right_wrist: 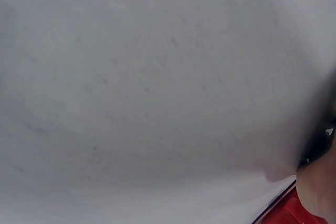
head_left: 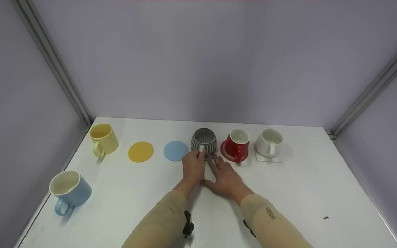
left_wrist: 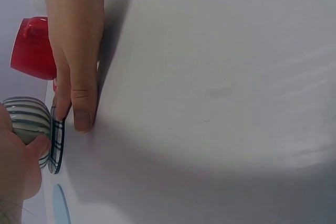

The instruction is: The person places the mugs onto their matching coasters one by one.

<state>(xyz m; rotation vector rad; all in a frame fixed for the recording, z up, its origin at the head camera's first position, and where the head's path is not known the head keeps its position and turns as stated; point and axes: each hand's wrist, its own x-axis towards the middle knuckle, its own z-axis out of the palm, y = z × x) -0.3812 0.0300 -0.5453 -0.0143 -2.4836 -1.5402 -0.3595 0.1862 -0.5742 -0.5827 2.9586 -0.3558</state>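
From the head view, I see the left hand (head_left: 194,167) pinching the handle (head_left: 202,148) of the striped mug (head_left: 197,141), upright near the far edge of the surface (head_left: 288,199), about midway along. The right hand (head_left: 226,179) lies flat-fingered just beside it, holding nothing. The red mug (head_left: 232,146) stands close on the right, so a nudge that way could knock the two together. The blue mug (head_left: 78,193) near the left edge is well clear of that risk.

In the left wrist view, the right fingertips reach the plaid coaster (left_wrist: 59,140) at the mug's base. I can't tell whether the mug sits centred on it; if its foot overhangs, it could rock. Pressing or pushing the coaster unevenly could skew it from under the mug, and a pull on the handle alone could tip it.

The right wrist view gives me mostly bare surface, with something red (right_wrist: 291,212) at the bottom edge, so from there I couldn't catch a slip.
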